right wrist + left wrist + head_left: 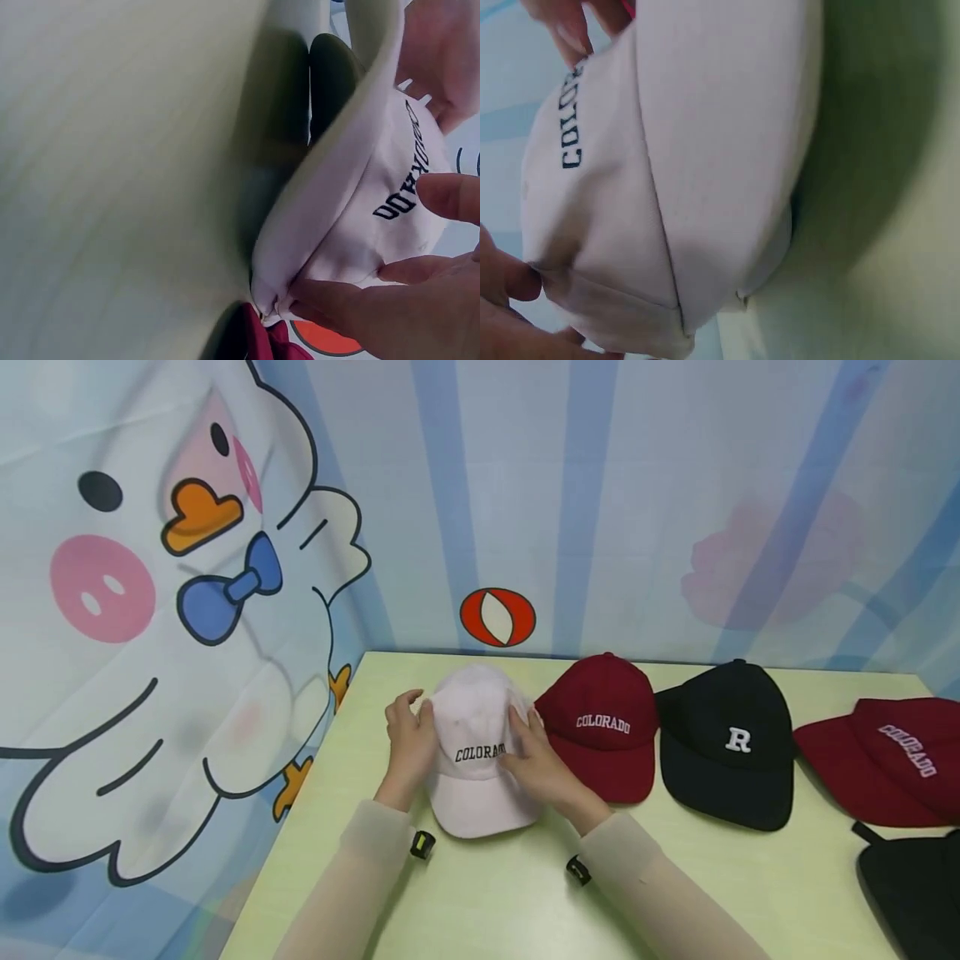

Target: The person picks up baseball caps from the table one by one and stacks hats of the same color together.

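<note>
A white baseball cap (480,727) with COLORADO in dark letters stands on the table, its brim toward me. My left hand (408,747) holds the cap's left side, the fingers bent; in the left wrist view its thumb (521,279) presses at a crease in the crown. On the other side my right hand (543,768) grips the crown. The right wrist view has its thumb (448,196) by the lettering and its fingers (337,304) along the side just above the brim. Part of the lettering is hidden behind the right thumb in the head view.
To the right, a dark red COLORADO cap (611,735), a black cap with an R (727,752) and another dark red cap (892,760) lie in a row. A black item (911,885) is cut off at the right edge. Printed cloth (517,510) hangs behind the table (495,902).
</note>
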A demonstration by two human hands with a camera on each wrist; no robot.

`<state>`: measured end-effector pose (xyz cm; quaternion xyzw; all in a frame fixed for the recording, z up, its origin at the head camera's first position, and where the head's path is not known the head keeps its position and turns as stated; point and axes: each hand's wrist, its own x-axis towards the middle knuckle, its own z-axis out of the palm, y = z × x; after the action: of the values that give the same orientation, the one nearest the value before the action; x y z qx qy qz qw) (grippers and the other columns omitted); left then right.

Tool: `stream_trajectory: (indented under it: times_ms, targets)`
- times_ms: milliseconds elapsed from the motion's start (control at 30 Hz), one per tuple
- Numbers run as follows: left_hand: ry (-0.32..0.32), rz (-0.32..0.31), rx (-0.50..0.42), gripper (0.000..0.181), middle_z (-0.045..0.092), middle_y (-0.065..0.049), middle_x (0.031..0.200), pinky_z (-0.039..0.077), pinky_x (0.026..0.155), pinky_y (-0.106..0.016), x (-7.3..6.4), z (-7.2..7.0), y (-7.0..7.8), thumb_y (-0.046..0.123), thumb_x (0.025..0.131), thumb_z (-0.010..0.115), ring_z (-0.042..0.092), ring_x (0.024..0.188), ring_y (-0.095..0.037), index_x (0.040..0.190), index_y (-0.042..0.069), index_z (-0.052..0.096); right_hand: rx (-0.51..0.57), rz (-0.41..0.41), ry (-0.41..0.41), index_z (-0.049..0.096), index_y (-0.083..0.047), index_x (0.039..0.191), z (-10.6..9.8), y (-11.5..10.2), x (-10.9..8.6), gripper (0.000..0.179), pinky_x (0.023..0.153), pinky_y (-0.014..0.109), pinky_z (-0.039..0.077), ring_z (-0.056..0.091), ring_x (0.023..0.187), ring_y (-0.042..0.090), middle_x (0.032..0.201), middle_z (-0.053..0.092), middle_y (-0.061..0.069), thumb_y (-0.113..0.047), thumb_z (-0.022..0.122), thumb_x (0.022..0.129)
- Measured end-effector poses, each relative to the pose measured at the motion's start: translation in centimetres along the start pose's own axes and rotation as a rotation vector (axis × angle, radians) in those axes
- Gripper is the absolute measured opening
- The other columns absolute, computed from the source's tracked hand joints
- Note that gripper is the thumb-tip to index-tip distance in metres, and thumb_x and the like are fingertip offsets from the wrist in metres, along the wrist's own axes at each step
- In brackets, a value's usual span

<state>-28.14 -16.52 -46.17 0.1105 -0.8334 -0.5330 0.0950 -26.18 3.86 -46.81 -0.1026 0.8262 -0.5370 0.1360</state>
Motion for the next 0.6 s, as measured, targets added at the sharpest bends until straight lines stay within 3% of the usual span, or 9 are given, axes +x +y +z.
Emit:
stream_trajectory:
  times_ms: [133,267,400,600]
  targets:
    - [0.019,0.035,0.021,0.054,0.019,-0.025,0.161,0.031,0.117,-0.063,-2.0,0.1,0.3,0.029,0.11,0.042,0.028,0.144,-0.048,0.157,0.005,0.03,-0.006,0.031,0.008,0.011,-0.017,0.167,0.3,0.0,0.1,0.079,0.13,0.055,0.003,-0.012,0.162,0.033,0.174,-0.013,0.015,-0.02,0.056,0.103]
    - [-0.068,0.079,0.029,0.066,0.008,-0.028,0.167,0.02,0.125,-0.064,-3.4,0.6,0.7,0.026,0.11,0.043,0.016,0.154,-0.051,0.163,0.0,0.014,-0.005,0.044,0.028,0.012,-0.018,0.167,0.3,0.1,0.1,0.078,0.129,0.057,0.005,-0.01,0.162,0.034,0.174,-0.013,0.014,-0.02,0.056,0.103]
    - [-0.176,0.091,0.067,0.07,0.0,-0.029,0.17,0.012,0.127,-0.062,-3.3,1.0,0.5,0.029,0.111,0.038,0.006,0.159,-0.048,0.165,-0.001,0.004,-0.011,0.056,0.041,0.013,-0.019,0.168,0.2,0.2,0.1,0.077,0.129,0.057,0.006,-0.008,0.162,0.034,0.175,-0.01,0.015,-0.022,0.056,0.103]
    - [-0.248,0.027,0.109,0.071,0.002,-0.025,0.173,0.012,0.127,-0.062,-2.1,1.4,-0.4,0.037,0.112,0.033,0.008,0.159,-0.046,0.166,0.005,0.001,-0.018,0.067,0.034,0.021,-0.013,0.166,0.1,0.3,-0.2,0.075,0.129,0.057,0.012,0.004,0.162,0.036,0.174,0.003,0.019,-0.022,0.058,0.101]
